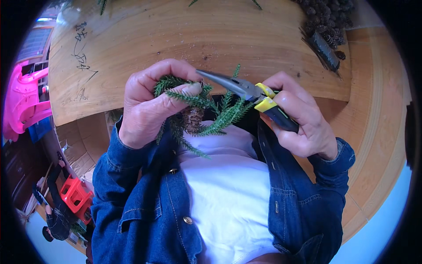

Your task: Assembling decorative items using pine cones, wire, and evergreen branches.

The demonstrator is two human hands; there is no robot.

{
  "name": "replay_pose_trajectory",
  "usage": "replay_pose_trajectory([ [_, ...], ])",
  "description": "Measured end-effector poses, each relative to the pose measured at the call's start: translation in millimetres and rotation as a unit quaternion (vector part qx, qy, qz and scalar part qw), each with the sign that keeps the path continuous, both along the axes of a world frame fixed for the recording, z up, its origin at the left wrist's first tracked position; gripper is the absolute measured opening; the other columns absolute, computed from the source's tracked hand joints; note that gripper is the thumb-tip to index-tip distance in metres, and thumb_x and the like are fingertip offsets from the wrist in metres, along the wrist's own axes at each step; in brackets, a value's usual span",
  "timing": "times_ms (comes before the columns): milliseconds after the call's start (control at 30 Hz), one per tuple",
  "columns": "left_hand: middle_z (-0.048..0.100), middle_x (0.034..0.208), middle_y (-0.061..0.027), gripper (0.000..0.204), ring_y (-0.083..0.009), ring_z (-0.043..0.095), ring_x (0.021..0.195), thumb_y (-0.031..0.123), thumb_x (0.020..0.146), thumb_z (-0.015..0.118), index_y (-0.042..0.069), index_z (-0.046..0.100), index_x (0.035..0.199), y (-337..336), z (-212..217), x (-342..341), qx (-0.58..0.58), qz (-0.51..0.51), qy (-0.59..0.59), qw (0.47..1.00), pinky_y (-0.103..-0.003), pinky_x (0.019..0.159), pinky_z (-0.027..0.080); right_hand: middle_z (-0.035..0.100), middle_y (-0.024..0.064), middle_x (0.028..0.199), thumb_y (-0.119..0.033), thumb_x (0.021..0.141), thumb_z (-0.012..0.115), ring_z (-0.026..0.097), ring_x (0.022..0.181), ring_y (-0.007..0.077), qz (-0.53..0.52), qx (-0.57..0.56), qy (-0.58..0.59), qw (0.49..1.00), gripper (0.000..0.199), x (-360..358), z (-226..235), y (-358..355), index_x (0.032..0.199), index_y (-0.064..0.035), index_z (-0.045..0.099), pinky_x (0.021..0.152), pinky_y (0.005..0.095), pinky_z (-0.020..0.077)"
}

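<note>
A: What is the largest thing before you?
B: Your wooden table [145,35], pale and grained, with dark handwriting near its left side and fine crumbs scattered across it.

A: And the containers?
B: Below the table's left part, beside your left sleeve, you have a cardboard box [86,140] with its brown panels showing. You cannot tell from here what it holds. On the far right corner of your table sits a heap of dark pine cones [323,17], with a bundle of thin dark rods [323,50] just beside it.

A: What is in your hands?
B: Needled greenery [228,116], held up before your white shirt at the table's near edge. It is fresh green and bristly, its several strands curling outward: one points up, others droop. Your left hand [149,103] pinches it between thumb and fingers. Your right hand [303,114] is wrapped around the long-nose pliers [246,90], grey-nosed with yellow and black handles; their tip is right by your left fingers, and you cannot tell whether it bites on anything.

A: The smallest piece?
B: A brown, scaly cone [192,119] among the strands, just below your left thumb.
</note>
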State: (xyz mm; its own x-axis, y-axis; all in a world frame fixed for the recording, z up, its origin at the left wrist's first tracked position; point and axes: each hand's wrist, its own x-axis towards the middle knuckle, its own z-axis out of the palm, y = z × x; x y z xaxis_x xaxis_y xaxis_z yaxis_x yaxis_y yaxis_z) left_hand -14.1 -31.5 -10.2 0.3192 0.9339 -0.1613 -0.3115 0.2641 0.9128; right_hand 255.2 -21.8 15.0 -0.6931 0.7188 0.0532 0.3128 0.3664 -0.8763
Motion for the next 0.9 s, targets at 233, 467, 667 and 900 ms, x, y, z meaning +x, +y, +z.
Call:
replay_pose_trajectory([
  [233, 0.064, 0.089, -0.0044, 0.019, -0.0082, 0.059, 0.079, 0.009, 0.085, 0.066, -0.003, 0.061, 0.099, -4.1, -4.4, -3.4, -0.033, -0.010, -0.017, 0.999, -0.020, 0.072, 0.047, 0.052, 0.0170, 0.096, 0.007, 0.058, 0.052, 0.053, 0.076, 0.0272, 0.017, 0.054, -0.041, 0.998, 0.029, -1.6, -1.3, -2.8, 0.087, 0.0027, 0.056, 0.067, 0.0310, 0.0430],
  [467, 0.064, 0.089, -0.0053, 0.019, -0.0093, 0.061, 0.080, 0.008, 0.086, 0.064, -0.003, 0.060, 0.101, -6.4, -4.0, -2.1, -0.057, -0.003, -0.058, 0.997, -0.021, 0.073, 0.049, 0.052, 0.0177, 0.095, 0.006, 0.057, 0.053, 0.053, 0.076, 0.0285, 0.023, 0.088, -0.055, 0.994, 0.028, -4.4, -2.9, -3.5, 0.084, 0.0023, 0.054, 0.065, 0.0325, 0.0434],
  [667, 0.064, 0.090, -0.0056, 0.019, -0.0103, 0.062, 0.082, 0.007, 0.087, 0.063, -0.004, 0.058, 0.102, -11.4, -2.2, 0.7, -0.079, 0.011, -0.062, 0.995, -0.022, 0.075, 0.049, 0.051, 0.0186, 0.095, 0.001, 0.059, 0.055, 0.053, 0.076, 0.0292, 0.027, 0.132, -0.078, 0.988, 0.025, -8.0, -7.0, -6.1, 0.084, 0.0016, 0.054, 0.064, 0.0333, 0.0439],
  [900, 0.061, 0.092, -0.0056, 0.019, -0.0107, 0.060, 0.086, 0.006, 0.087, 0.062, -0.003, 0.057, 0.102, -8.7, -1.7, -0.7, -0.040, -0.014, -0.023, 0.999, -0.022, 0.078, 0.048, 0.051, 0.0161, 0.097, -0.012, 0.067, 0.062, 0.053, 0.081, 0.0256, -0.006, -0.010, 0.000, 1.000, 0.024, 4.7, -3.6, -7.1, 0.086, 0.0007, 0.056, 0.070, 0.0317, 0.0427],
])
